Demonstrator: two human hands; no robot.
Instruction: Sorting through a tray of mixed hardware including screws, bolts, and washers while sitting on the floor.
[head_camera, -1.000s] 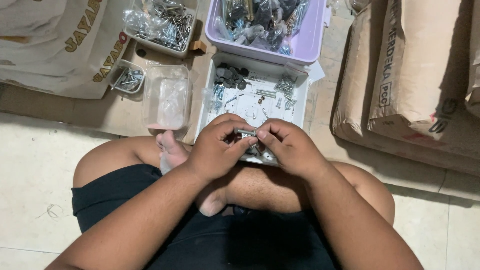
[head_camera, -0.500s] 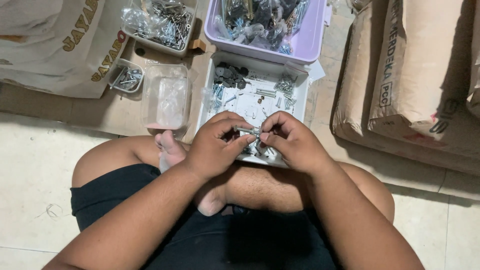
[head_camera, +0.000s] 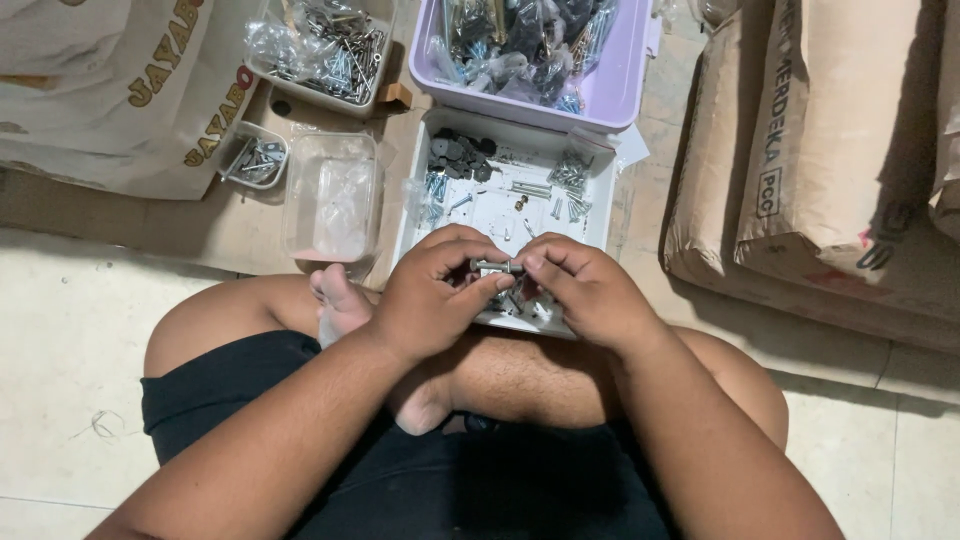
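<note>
While both hands meet at frame centre, they pinch one small bolt (head_camera: 497, 266).
Left hand (head_camera: 432, 298) and right hand (head_camera: 588, 292) curl fingertips on its ends, above the white tray (head_camera: 500, 210).
</note>
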